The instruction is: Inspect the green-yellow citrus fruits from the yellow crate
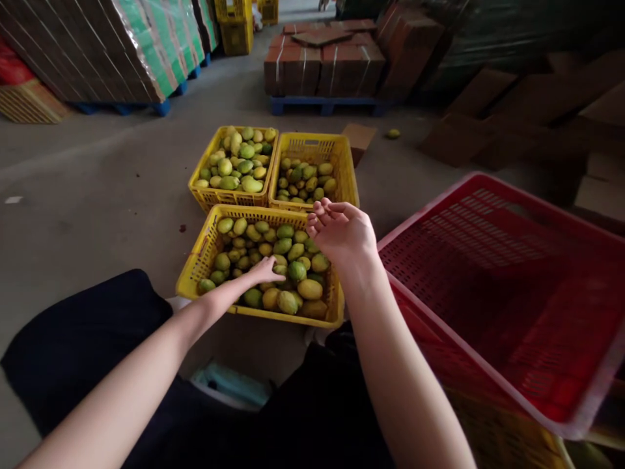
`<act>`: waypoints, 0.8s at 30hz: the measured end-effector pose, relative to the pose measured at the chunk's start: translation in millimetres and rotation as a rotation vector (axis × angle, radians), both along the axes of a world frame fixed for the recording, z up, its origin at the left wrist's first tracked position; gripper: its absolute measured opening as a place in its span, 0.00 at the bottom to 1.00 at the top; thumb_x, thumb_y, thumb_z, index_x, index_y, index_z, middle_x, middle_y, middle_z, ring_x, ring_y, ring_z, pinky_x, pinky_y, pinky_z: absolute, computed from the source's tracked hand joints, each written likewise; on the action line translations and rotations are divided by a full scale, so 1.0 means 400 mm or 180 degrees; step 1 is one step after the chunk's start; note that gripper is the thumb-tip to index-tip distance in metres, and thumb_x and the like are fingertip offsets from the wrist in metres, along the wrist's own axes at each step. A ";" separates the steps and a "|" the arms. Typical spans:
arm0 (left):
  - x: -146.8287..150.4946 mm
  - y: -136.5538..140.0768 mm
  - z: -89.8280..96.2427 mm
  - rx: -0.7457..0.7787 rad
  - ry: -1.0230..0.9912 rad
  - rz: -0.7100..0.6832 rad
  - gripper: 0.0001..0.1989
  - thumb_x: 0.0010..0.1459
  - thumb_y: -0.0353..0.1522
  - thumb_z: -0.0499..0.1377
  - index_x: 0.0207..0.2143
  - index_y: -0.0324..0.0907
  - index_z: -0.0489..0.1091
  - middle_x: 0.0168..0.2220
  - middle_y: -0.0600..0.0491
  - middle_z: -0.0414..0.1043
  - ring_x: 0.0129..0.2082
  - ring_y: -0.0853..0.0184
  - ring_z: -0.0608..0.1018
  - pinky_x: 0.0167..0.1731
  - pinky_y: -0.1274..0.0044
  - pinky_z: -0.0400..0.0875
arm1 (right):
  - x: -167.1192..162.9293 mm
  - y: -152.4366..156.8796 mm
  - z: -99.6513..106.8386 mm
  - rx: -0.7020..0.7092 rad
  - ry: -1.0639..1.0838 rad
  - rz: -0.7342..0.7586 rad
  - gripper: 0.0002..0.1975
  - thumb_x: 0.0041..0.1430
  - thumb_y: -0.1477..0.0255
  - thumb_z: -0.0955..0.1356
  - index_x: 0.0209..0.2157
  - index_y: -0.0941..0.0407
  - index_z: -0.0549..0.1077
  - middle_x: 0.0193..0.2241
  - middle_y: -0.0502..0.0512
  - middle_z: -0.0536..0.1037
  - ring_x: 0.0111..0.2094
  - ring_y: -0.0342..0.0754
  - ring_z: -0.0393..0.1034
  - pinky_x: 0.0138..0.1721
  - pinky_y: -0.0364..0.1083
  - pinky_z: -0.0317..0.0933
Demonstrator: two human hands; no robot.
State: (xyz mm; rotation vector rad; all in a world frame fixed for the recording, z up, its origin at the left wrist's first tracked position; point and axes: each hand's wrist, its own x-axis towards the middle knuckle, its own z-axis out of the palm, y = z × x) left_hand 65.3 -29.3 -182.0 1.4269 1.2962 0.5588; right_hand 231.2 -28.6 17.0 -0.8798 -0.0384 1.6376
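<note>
My left hand (266, 270) reaches into the front yellow crate (258, 315), which is filled with green and yellow lemons. Its thumb and fingers are spread at a lemon (280, 269) among the others; I cannot tell how firmly they touch it. Over the crate's right edge, my right hand (342, 231) is turned palm up, its fingers loosely curled and nothing visible in it. Just behind stand two more yellow crates: the left one (229, 197) is heaped with lemons, while the right one (349, 172) holds a lower layer.
A large red crate (488, 306) stands close on my right, above a yellow crate (508, 430). Cartons (325, 62) lie on a blue pallet (325, 105) at the back. Flattened cardboard (527, 98) and a stray lemon (393, 133) are on the floor at right.
</note>
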 end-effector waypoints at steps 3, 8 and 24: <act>0.036 0.010 -0.046 -0.0091 0.0881 -0.0379 0.21 0.38 0.27 0.73 0.37 0.39 0.74 0.45 0.44 0.73 0.56 0.45 0.71 0.54 0.66 0.64 | -0.002 -0.004 0.005 -0.0089 -0.0022 -0.0037 0.11 0.46 0.80 0.63 0.33 0.55 0.68 0.22 0.49 0.74 0.23 0.43 0.66 0.26 0.40 0.64; 0.025 -0.003 -0.063 0.0265 0.1071 -0.0500 0.23 0.39 0.30 0.73 0.40 0.41 0.76 0.45 0.46 0.74 0.54 0.46 0.74 0.54 0.65 0.64 | -0.004 -0.012 0.007 -0.0080 -0.0113 -0.0060 0.11 0.46 0.80 0.63 0.33 0.55 0.68 0.21 0.48 0.73 0.22 0.42 0.65 0.24 0.39 0.62; -0.033 0.113 0.582 0.2282 -0.0081 -0.1052 0.34 0.43 0.45 0.74 0.52 0.44 0.71 0.48 0.50 0.75 0.49 0.60 0.78 0.48 0.72 0.72 | 0.003 -0.042 -0.045 0.0329 -0.0079 0.0754 0.19 0.50 0.53 0.72 0.38 0.51 0.74 0.31 0.53 0.77 0.37 0.56 0.76 0.33 0.55 0.74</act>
